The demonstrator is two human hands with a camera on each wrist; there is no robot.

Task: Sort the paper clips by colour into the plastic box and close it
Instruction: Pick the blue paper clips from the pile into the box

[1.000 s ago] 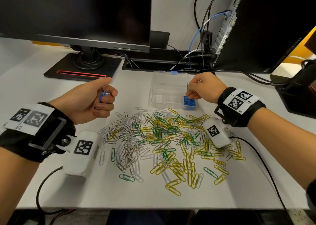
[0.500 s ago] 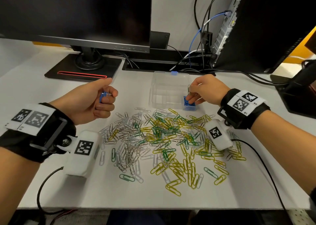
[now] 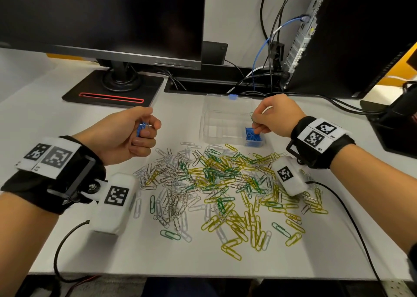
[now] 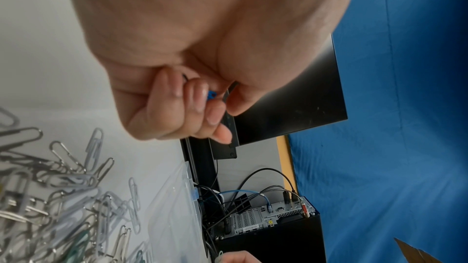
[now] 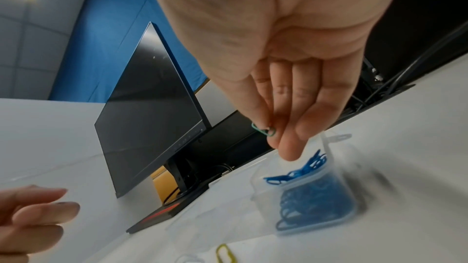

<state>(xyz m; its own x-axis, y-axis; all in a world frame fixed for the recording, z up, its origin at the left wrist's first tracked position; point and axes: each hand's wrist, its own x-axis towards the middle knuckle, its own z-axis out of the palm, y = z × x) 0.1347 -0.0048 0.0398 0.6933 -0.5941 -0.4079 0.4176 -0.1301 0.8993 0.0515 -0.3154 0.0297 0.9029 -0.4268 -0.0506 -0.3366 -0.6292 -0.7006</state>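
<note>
Paper clips: left hand [image 3: 126, 134] grips blue ones [image 3: 141, 128]; right hand [image 3: 276, 118] pinches seemingly one green clip [image 5: 263, 130].

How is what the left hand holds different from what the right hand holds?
The left hand grips a small bunch of blue clips in a curled fist, away from the plastic box. The right hand pinches a green clip between its fingertips, above the compartment of blue clips. Both hold paper clips.

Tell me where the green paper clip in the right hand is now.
In the head view the green paper clip is pinched in the right hand, above the plastic box, just over its near-right compartment of blue clips.
</note>
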